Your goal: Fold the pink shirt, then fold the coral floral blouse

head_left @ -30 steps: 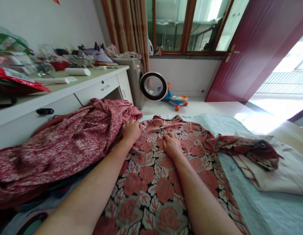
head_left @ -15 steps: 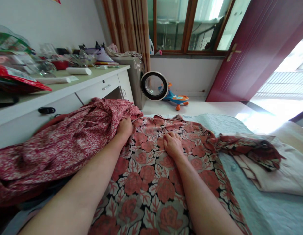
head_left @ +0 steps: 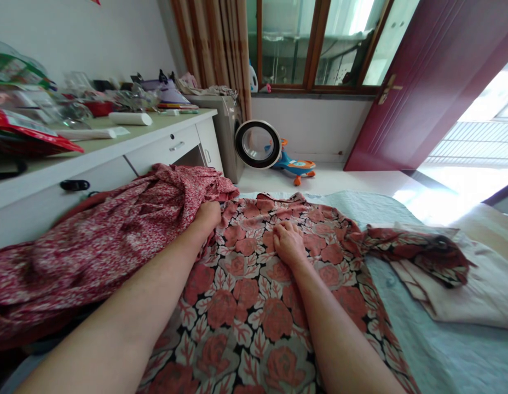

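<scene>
Red-and-white speckled cloth lies bunched left. Beside it, the left hand meets the far-left shoulder of the red, grey and black rose-patterned shirt, spread on a pale-blue cover; whether it grips, I cannot tell. The right hand rests unclamped; light, even pressure should steady the fabric.

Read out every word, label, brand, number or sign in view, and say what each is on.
No text can be read for certain.
Red packet on the counter: pale print, too blurred to read.
Washing machine: small mark near the top of its front, too small to read.
Floral garment: no lettering seen.
</scene>
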Motion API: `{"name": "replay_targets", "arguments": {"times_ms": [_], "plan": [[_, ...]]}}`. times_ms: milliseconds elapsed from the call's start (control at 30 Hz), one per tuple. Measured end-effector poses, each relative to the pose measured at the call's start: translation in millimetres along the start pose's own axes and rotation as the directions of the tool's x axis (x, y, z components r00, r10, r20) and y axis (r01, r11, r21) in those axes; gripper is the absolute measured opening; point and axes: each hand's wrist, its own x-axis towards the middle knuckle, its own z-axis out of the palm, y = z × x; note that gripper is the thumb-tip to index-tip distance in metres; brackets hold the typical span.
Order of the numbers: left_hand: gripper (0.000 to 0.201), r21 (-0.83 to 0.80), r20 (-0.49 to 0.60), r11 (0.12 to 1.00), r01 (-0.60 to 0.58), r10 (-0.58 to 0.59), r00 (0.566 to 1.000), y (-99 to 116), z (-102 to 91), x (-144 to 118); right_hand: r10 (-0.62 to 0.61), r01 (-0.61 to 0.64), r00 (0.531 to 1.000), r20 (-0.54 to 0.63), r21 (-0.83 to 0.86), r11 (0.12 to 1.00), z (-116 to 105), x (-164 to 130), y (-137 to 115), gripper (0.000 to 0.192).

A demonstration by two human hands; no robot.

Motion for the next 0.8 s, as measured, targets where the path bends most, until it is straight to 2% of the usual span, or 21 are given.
{"name": "replay_targets", "arguments": {"times_ms": [67, 133, 233, 333, 467, 633, 700, 800], "plan": [[0.031, 0.037, -0.056, 0.999, -0.020, 0.022, 0.998, 4, -1.1, 1, -0.001, 0.001, 1.000, 0.002, 0.001, 1.000, 0, 0, 0, 0.025], [0.034, 0.070, -0.119, 0.993, -0.091, 0.099, 0.988, 12, -0.5, 4, 0.003, -0.003, 1.000, 0.009, 0.000, 1.000, -1, 0, -1, 0.026], [0.037, 0.024, -0.175, 0.979, -0.202, 0.203, 0.963, 27, 3.0, 16, 0.008, -0.008, 1.000, 0.014, 0.001, 1.000, -1, 0, -1, 0.026], [0.044, -0.087, -0.123, 0.983, -0.160, 0.149, 0.981, 42, 7.3, 32, 0.006, -0.006, 1.000, 0.002, 0.010, 1.000, 0, 0, 0, 0.026], [0.046, -0.123, -0.004, 0.991, -0.051, 0.051, 0.999, 53, 11.2, 46, 0.001, -0.001, 1.000, -0.008, 0.023, 1.000, 0, 0, 0, 0.025], [0.057, -0.140, 0.013, 0.990, 0.014, -0.013, 1.000, 59, 9.4, 44, 0.015, -0.015, 1.000, 0.001, 0.027, 1.000, -2, 1, -1, 0.024], [0.052, -0.149, 0.004, 0.989, 0.006, -0.005, 1.000, 62, 7.8, 40, 0.017, -0.017, 1.000, 0.007, 0.024, 1.000, -2, 1, -1, 0.025], [0.036, -0.152, 0.014, 0.983, -0.100, 0.103, 0.995, 67, 7.9, 30, 0.018, -0.018, 1.000, 0.005, 0.023, 1.000, -3, 1, -2, 0.025]]}}
